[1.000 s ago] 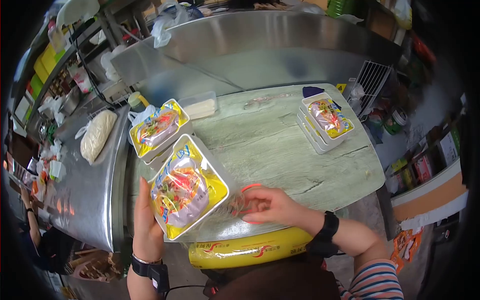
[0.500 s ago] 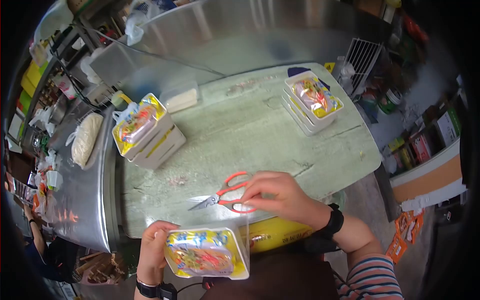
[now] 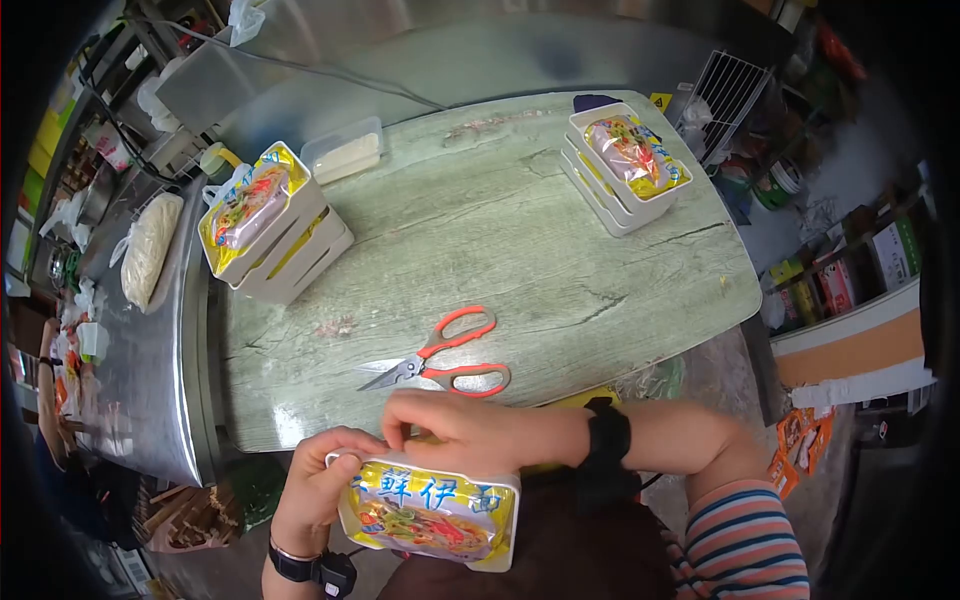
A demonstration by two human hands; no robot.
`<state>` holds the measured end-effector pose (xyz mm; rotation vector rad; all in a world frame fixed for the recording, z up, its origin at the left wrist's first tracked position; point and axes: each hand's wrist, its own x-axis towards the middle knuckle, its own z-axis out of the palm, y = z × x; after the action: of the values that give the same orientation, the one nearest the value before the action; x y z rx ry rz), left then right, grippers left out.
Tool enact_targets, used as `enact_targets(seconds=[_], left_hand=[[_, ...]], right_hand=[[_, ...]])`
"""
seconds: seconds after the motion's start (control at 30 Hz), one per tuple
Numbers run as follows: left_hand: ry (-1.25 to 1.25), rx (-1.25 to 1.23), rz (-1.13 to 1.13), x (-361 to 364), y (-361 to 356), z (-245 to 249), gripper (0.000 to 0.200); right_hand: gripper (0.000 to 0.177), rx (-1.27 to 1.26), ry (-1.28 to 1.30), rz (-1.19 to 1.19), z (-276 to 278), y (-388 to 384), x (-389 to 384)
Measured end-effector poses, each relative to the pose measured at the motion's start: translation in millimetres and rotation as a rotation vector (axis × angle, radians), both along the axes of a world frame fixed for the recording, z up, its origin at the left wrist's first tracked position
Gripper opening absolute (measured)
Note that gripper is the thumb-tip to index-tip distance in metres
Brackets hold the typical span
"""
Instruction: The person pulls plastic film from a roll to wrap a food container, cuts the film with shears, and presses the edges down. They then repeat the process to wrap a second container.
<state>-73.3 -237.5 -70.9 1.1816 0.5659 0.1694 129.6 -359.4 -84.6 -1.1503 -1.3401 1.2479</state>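
My left hand (image 3: 318, 485) grips the left end of a white tray holding a yellow noodle packet (image 3: 430, 515), with the thumb over its rim. Bent across the tray's upper edge is my right hand (image 3: 445, 430), its fingers curled close to the left fingertips; whatever they pinch is hidden. Just beyond the hands, red-handled scissors (image 3: 440, 355) lie spread open on the table, blades to the left.
Stacked trays with noodle packets stand at the table's left (image 3: 275, 225) and right (image 3: 628, 170). A clear container (image 3: 343, 150) sits at the back. Another person's arm (image 3: 48, 390) shows at far left. A wire rack (image 3: 725, 105) stands at back right.
My right hand has moved left and down from beside the scissors to the tray's upper edge. The held tray has shifted slightly right and down, and the head view has shifted.
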Motion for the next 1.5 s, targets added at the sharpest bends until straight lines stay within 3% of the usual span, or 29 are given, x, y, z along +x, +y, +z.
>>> enact_targets(seconds=[0.03, 0.17, 0.23, 0.27, 0.33, 0.4, 0.47, 0.6, 0.73, 0.8, 0.87, 0.9, 0.97, 1.2, 1.27, 1.33, 1.37, 1.47, 1.5], left_hand=[[0.016, 0.006, 0.004, 1.2, -0.3, 1.0, 0.029], [0.057, 0.004, 0.040, -1.4, 2.9, -9.4, 0.030], [0.002, -0.054, 0.153, -5.6, 10.5, -25.0, 0.033], [-0.003, -0.047, 0.160, -5.5, 12.6, -28.3, 0.033], [-0.035, -0.062, 0.324, -5.2, 14.4, -33.6, 0.034], [-0.068, -0.078, 0.363, -1.7, 14.5, -38.5, 0.033], [-0.045, -0.116, 0.445, 7.2, 7.9, -40.3, 0.033], [-0.050, -0.072, 0.346, 11.9, 6.7, -41.9, 0.033], [0.006, -0.031, 0.279, 6.9, 7.1, -39.6, 0.032], [-0.017, -0.061, 0.266, 6.5, 9.8, -36.4, 0.031], [-0.044, -0.092, 0.256, 9.2, 11.9, -34.5, 0.029], [-0.040, -0.068, 0.277, 11.4, 13.0, -33.4, 0.028], [-0.035, -0.056, 0.308, 16.4, 15.5, -29.8, 0.025], [0.001, 0.062, 0.082, 54.1, 3.2, -22.4, 0.022], [0.013, 0.125, 0.035, 56.1, 5.6, -32.7, 0.030], [-0.102, -0.167, 0.065, 62.5, 5.0, -33.5, 0.049], [-0.163, -0.268, 0.045, 62.7, 9.6, -36.4, 0.060], [-0.261, -0.315, 0.138, 52.3, 16.1, -39.6, 0.062], [-0.191, -0.137, 0.181, 43.7, 15.5, -34.6, 0.061]], right_hand=[[0.021, 0.055, -0.140, -0.051, 1.1, 4.9, -0.6], [0.019, 0.087, -0.222, -0.124, -12.0, 22.2, 1.9], [0.020, 0.079, -0.083, -0.337, -13.7, 33.1, 14.2], [0.020, 0.086, -0.087, -0.330, -11.3, 30.4, 18.3], [0.030, -0.059, 0.340, -0.471, -4.5, 12.5, 33.1], [0.037, -0.021, 0.266, -0.450, -10.3, -1.0, 22.9], [0.040, 0.338, -0.111, -0.496, -13.2, -12.0, 8.2], [0.038, 0.216, 0.350, -0.353, -18.4, -3.6, 7.6], [0.039, 0.051, 0.398, -0.154, -19.5, 1.3, 18.7], [0.040, 0.039, 0.319, -0.196, -11.1, 4.3, 18.5], [0.038, 0.054, 0.064, -0.488, -7.0, 1.5, 20.3], [0.038, 0.055, 0.059, -0.476, 1.2, -3.1, 27.8], [0.035, -0.009, -0.455, -0.491, 18.5, -13.3, 45.8], [0.032, -0.202, -0.649, -0.126, 13.1, -11.9, 40.8], [0.033, -0.348, -0.456, -0.141, 4.1, -12.7, 48.9], [0.034, -0.376, -0.450, -0.118, -0.8, -12.2, 58.8], [0.035, -0.423, -0.322, -0.172, -5.3, -12.6, 62.8], [0.037, -0.419, -0.125, -0.283, 1.7, -13.8, 72.5], [0.036, -0.462, -0.070, -0.351, 6.3, -14.3, 78.2]])
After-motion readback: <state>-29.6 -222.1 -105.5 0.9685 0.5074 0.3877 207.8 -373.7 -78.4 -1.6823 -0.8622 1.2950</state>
